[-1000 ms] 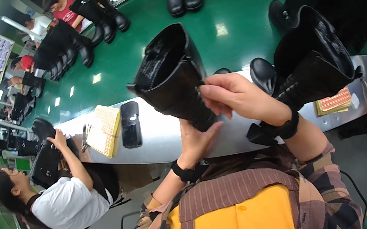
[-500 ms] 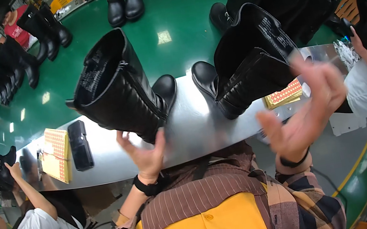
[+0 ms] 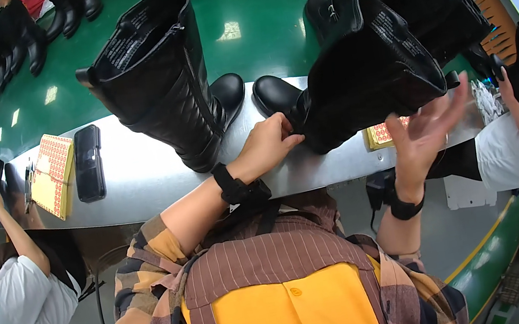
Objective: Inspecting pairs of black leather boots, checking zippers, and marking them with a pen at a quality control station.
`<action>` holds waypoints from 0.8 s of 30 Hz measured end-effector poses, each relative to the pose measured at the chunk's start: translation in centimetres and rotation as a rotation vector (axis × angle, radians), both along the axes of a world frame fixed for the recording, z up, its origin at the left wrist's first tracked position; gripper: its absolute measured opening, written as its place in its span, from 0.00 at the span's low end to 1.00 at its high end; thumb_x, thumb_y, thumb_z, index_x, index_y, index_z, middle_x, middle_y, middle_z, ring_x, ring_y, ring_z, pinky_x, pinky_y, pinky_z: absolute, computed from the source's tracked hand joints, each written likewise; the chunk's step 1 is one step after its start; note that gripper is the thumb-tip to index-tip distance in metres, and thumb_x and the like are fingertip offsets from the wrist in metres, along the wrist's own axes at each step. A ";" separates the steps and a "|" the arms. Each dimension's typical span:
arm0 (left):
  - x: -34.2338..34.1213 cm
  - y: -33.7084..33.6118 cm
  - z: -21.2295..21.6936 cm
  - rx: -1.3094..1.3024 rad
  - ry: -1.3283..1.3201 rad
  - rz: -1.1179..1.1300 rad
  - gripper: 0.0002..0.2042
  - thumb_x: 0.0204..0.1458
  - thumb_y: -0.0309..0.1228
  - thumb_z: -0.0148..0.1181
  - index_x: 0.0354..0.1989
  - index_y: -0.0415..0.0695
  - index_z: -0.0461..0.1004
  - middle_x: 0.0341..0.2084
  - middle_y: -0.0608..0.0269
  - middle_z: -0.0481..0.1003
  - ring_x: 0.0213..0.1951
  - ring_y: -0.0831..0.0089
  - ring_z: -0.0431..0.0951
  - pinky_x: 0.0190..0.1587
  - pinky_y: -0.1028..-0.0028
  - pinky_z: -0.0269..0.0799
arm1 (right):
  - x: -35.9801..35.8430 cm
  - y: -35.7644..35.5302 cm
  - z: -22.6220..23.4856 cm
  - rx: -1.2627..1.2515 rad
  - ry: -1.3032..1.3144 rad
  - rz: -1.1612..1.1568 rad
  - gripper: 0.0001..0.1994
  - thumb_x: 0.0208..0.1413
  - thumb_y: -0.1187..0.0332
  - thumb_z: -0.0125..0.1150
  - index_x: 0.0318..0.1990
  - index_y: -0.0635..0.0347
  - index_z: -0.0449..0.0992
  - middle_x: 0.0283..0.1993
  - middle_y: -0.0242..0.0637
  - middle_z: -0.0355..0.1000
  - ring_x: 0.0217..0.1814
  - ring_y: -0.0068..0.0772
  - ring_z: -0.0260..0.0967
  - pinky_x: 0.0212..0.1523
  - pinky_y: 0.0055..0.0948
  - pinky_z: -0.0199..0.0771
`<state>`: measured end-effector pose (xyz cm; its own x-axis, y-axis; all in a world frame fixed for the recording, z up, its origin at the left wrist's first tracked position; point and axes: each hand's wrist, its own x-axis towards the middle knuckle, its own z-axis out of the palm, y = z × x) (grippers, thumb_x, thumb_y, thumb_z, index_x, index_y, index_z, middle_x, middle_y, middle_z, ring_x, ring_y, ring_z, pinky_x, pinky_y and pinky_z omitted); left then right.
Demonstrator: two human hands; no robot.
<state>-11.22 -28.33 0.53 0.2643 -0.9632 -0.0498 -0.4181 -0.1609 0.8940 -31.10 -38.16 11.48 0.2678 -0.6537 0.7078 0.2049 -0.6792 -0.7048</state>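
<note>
Sitting on the shiny metal desk [image 3: 134, 160], the tall black boot on the right [image 3: 355, 75] stands near the boot on the left [image 3: 156, 90]. Right hand [image 3: 426, 132] is spread loose just beside the former's shaft; left hand [image 3: 268, 146] has curled fingers at its ankle, can't tell if they're gripping anything. Pale print [image 3: 398, 33] inside its shaft is too tiny to read, tbh.

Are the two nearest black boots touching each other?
Apart: the head view shows bright metal tabletop between the left boot and the right boot, with a narrow gap at their toes.
</note>
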 end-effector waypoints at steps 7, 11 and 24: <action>-0.3 -0.6 -0.7 0.203 0.370 -0.055 0.10 0.60 0.35 0.61 0.38 0.39 0.74 0.22 0.65 0.77 0.22 0.81 0.73 0.25 0.78 0.66 | 0.0 0.2 -10.2 0.443 0.587 0.241 0.32 0.42 0.76 0.76 0.57 0.68 0.68 0.53 0.42 0.73 0.56 0.32 0.70 0.58 0.32 0.68; 0.6 -1.2 -1.6 0.241 0.490 -0.140 0.10 0.61 0.32 0.58 0.32 0.38 0.75 0.18 0.66 0.74 0.19 0.81 0.71 0.23 0.77 0.65 | 0.8 0.2 -12.1 0.488 0.560 0.194 0.22 0.45 0.77 0.73 0.50 0.69 0.74 0.45 0.41 0.79 0.47 0.30 0.77 0.50 0.29 0.76; 1.6 0.4 19.6 -0.122 0.604 -0.388 0.14 0.65 0.38 0.54 0.33 0.38 0.75 0.15 0.71 0.71 0.19 0.87 0.67 0.22 0.85 0.57 | 1.7 1.8 -10.2 0.351 0.539 0.121 0.23 0.45 0.72 0.73 0.52 0.64 0.76 0.45 0.42 0.80 0.48 0.35 0.78 0.51 0.32 0.76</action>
